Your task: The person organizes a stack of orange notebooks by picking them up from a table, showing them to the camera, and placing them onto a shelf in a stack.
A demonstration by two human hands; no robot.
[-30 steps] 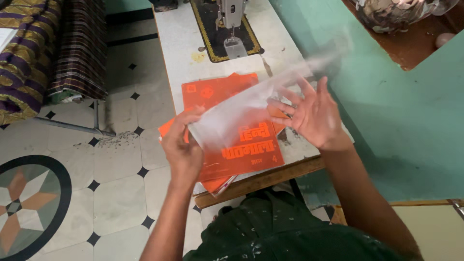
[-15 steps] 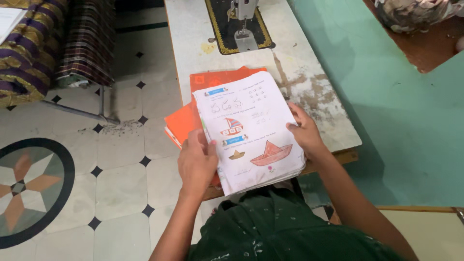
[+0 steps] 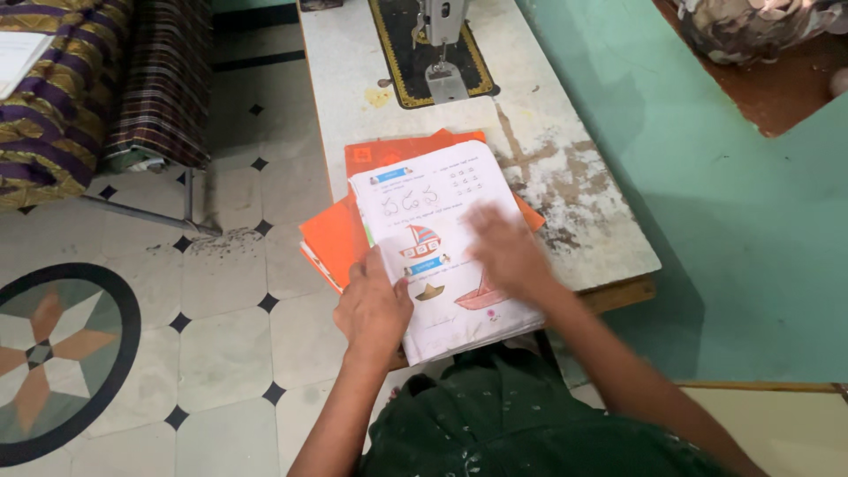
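Observation:
A white workbook (image 3: 424,221) with boat drawings lies on top of orange books (image 3: 331,238) at the near end of a worn white table (image 3: 565,194). My left hand (image 3: 373,305) rests on the workbook's left edge, thumb on the page, fingers at the side of the stack. My right hand (image 3: 502,249) is blurred and lies flat across the lower right of the page, fingers spread.
A sewing machine (image 3: 435,44) stands on the table's far end. A green wall (image 3: 707,221) is right of the table. Patterned fabric (image 3: 79,88) hangs over a frame at the left, above a tiled floor (image 3: 212,336).
The clear cover and orange book front gave way to the white boat page. My right hand has slid from the page's right edge leftward onto the page.

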